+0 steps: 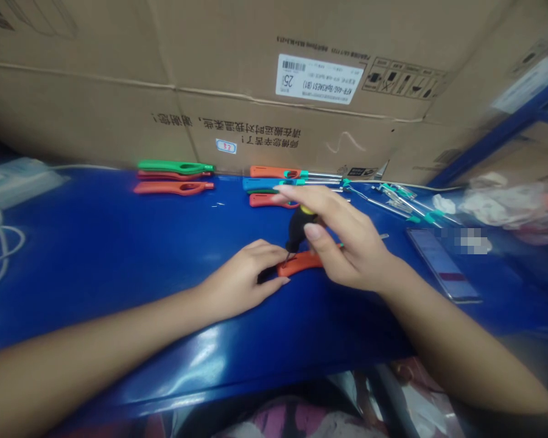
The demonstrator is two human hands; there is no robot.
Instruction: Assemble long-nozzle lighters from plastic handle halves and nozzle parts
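Observation:
On the blue table lies an orange stick lighter (304, 263), its far part hidden behind my right hand. My left hand (237, 274) is closed on the lighter's left end, with thumb and fingers on either side of it. In my right hand (354, 243) is a short screwdriver (296, 228) with a black and yellow handle. It is held nearly upright, and its shaft reaches down to the lighter's left end. Just behind my hands rest an orange lighter (271, 172), a blue lighter (265, 184) and a red lighter (262, 200) with metal tubes.
Green lighter handle (164, 165) and red handle (168, 188) lie at back left. Loose metal tubes (393, 207) with teal parts are at back right, near a phone (442, 267). A cardboard box (119, 109) walls the back. White cable (2, 243) coils at left.

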